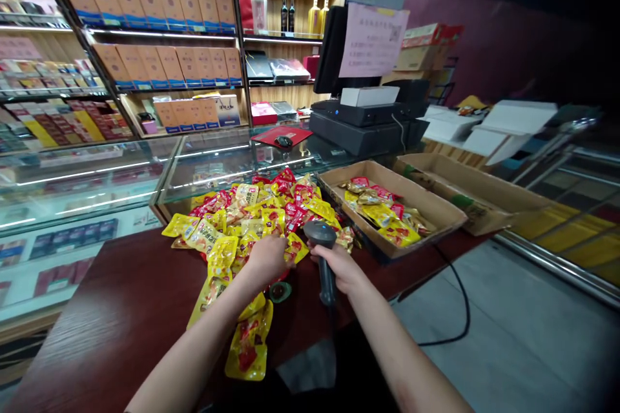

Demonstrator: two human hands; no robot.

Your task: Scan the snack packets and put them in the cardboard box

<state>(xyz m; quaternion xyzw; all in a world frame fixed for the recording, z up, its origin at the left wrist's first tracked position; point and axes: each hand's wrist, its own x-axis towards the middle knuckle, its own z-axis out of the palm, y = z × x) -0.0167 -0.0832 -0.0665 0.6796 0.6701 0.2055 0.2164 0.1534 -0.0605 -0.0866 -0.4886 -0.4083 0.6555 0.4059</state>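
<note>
A heap of yellow and red snack packets (pixel 252 219) lies on the dark red wooden counter (pixel 121 310). My left hand (pixel 265 259) is on the near side of the heap, its fingers down among the packets. Whether it grips one is hidden. My right hand (pixel 339 268) is shut around the handle of a dark grey handheld barcode scanner (pixel 320 235), with the scanner's head up near the heap's right edge. A loose yellow packet (pixel 248 343) lies nearer me, below my left forearm.
A cardboard tray (pixel 387 206) holding several packets stands right of the heap, beside a second cardboard box (pixel 469 193). Behind are a black till (pixel 363 122) and a glass display case (pixel 87 181). A black cable (pixel 460 284) hangs off the counter's right side.
</note>
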